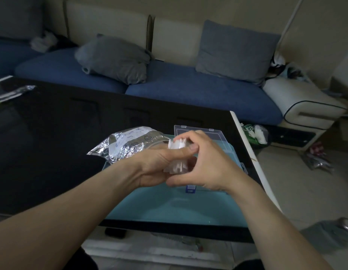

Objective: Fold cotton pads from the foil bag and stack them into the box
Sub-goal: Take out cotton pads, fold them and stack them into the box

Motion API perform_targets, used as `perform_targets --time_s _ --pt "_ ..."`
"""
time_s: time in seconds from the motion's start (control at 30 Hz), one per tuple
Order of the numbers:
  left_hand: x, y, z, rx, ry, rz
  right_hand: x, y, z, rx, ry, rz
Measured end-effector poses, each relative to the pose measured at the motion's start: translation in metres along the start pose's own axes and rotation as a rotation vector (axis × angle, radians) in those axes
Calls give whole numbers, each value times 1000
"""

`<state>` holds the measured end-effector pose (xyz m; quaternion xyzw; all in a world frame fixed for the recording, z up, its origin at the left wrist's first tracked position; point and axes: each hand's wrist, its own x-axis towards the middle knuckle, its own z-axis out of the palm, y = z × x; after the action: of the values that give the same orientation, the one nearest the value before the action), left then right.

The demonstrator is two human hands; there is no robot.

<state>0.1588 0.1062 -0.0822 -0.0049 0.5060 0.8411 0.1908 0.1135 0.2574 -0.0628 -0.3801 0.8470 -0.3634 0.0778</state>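
Room: dim living room, with a blue sofa (188,84) behind the counter and two grey cushions (114,57) on its seat.
Counter: dark glossy counter (52,133) with a pale right edge; a teal tray (169,207) lies on its near right part.
Foil bag: crumpled silver foil bag (126,145) with a white printed label, lying at the tray's far left corner, just beside the left hand.
Box: clear plastic box (204,133) at the far side of the tray, largely hidden behind the hands; a blue clasp (190,189) shows just below the right hand.
Cotton pads: a bundle of white cotton pads (177,145) held between both hands above the tray, edges standing up at the top; more white edges show lower down between the palms.
Left hand: left hand (157,162) grasps the bundle from the left, thumb laid across its near side, fingers curled beneath.
Right hand: right hand (206,162) closes on the bundle from the right, fingers (186,138) bent over its top and thumb under it.
Far left: another silver packet (13,93) lies at the counter's far left corner, well apart from the tray.
Floor: pale tiles to the right, with a bag of white and green rubbish (255,133) near the counter's edge and a grey cloth (329,236) nearer the person.
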Motion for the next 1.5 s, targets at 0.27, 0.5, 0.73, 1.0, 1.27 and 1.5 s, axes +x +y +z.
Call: perform_targets --time_s 0.27,0.5,0.73,1.0,1.27,1.5 --pt "-4 3 2 -38 9 77 1 4 -3 -54 -17 46" --pt "-2 3 1 1 18 65 -2 2 -4 29 -44 25" --pt "-2 0 4 -21 22 68 1 7 -3 29 10 4" --pt "1 1 3 -104 12 9 -1 5 -2 115 -14 6" --pt "-7 3 3 44 -48 -103 0 1 5 133 -84 -79" --pt "-10 6 8 43 12 -104 1 -1 10 -22 -75 -92"
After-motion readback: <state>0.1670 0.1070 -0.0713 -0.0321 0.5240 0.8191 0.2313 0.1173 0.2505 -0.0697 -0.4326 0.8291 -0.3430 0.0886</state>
